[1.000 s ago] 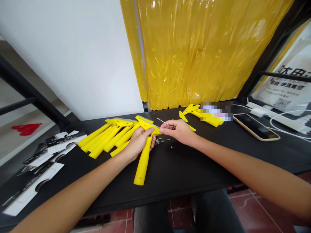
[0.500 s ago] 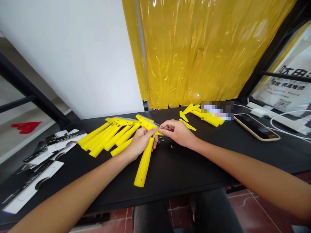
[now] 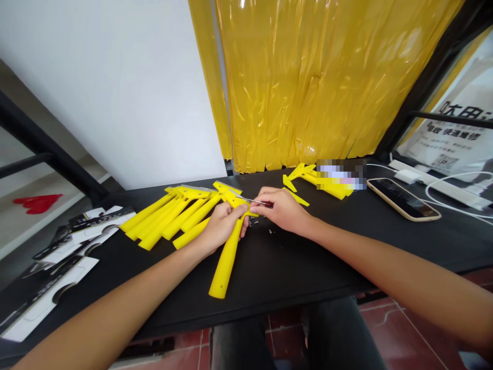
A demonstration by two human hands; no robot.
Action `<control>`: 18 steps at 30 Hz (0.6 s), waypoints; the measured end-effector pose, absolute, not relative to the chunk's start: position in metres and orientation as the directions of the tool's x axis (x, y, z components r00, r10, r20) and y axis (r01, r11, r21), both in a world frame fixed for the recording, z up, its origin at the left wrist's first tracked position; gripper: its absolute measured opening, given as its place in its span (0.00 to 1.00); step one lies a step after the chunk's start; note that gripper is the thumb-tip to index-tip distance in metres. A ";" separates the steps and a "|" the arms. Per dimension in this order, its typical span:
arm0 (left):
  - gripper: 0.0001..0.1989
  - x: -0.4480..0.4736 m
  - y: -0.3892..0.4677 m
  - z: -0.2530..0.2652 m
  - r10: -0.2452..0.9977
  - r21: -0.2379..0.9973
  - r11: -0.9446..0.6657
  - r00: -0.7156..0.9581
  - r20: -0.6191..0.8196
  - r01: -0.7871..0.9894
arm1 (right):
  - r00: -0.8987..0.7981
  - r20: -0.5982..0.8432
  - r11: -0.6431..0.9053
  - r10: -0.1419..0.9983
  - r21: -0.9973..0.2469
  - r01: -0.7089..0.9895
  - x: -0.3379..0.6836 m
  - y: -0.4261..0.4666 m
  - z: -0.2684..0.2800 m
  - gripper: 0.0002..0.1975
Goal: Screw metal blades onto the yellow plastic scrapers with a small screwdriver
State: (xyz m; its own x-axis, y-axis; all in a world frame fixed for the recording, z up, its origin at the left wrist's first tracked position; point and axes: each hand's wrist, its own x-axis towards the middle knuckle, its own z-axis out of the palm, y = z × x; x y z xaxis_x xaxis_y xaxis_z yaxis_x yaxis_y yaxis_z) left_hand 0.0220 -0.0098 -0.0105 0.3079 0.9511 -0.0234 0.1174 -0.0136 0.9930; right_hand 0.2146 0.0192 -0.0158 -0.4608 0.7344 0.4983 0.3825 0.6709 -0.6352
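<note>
My left hand is closed around the neck of a yellow scraper, thumb on top, its long handle slanting toward me. In my right hand is a thin screwdriver with a dark red handle; its shaft lies over the scraper's head, but I cannot make out exactly where the tip rests. Several small screws lie on the black table just beyond my fingers. Several more yellow scrapers lie side by side to the left of my left hand.
Loose yellow parts and handles lie at the back right, partly blurred out. A phone rests near a white power strip with cables. Black-and-white cardboard sleeves cover the table's left end. Yellow plastic sheeting hangs behind.
The whole view has shifted slightly. Both hands keep their hold on the scraper and the screwdriver, with hardly any movement between them.
</note>
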 end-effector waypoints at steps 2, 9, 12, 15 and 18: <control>0.18 0.022 -0.010 -0.010 0.952 0.993 -0.022 0.306 -0.016 0.119 | -0.438 0.501 0.661 0.747 -0.631 0.406 0.214 0.019 -0.017 0.05; 0.17 0.023 -0.012 -0.007 0.954 0.989 -0.038 0.300 -0.006 0.141 | -0.379 0.452 0.584 0.807 -0.703 0.406 0.211 0.020 -0.021 0.05; 0.16 0.024 -0.013 -0.006 0.957 0.991 -0.037 0.290 -0.003 0.132 | -0.367 0.397 0.525 0.841 -0.762 0.379 0.212 0.022 -0.022 0.06; 0.18 0.023 -0.013 -0.007 0.954 0.986 -0.040 0.301 -0.010 0.160 | -0.387 0.308 0.440 0.869 -0.840 0.319 0.212 0.024 -0.023 0.09; 0.17 0.023 -0.011 -0.008 0.954 0.988 -0.035 0.298 -0.011 0.148 | -0.390 0.227 0.338 0.892 -0.909 0.244 0.212 0.026 -0.024 0.13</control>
State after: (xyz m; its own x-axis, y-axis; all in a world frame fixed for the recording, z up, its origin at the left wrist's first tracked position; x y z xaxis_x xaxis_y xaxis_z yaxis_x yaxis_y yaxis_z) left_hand 0.0228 -0.0115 -0.0084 0.2981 0.9545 -0.0112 0.1481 -0.0347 0.9884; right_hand 0.2120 0.0260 -0.0236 -0.3902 0.8923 0.2271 0.2435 0.3379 -0.9091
